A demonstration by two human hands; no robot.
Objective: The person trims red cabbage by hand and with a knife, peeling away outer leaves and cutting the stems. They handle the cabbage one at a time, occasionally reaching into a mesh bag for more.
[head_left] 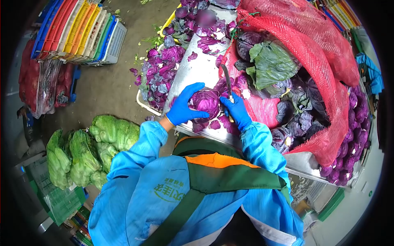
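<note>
A purple cabbage (206, 103) rests on the metal table (193, 67), its outer leaves partly off. My left hand (184, 105), in a blue glove, curves around its left side with thumb and fingers gripping it. On its right side, my right hand (237, 110), also gloved in blue, is closed around the handle of a knife (227, 78). The dark curved blade points away from me. Loose purple leaves (227, 123) lie around the cabbage. Just right of my right hand, a red mesh sack (316, 74) lies open with whole cabbages (283, 90) and dark outer leaves inside.
Left of the table, a white crate (143, 100) brims with purple leaf scraps. A yellow crate (170, 20) stands beyond it. Peeled purple cabbages (349, 143) are piled at the right. Bagged green vegetables (88, 151) sit at lower left, with stacked colored crates (78, 33) behind.
</note>
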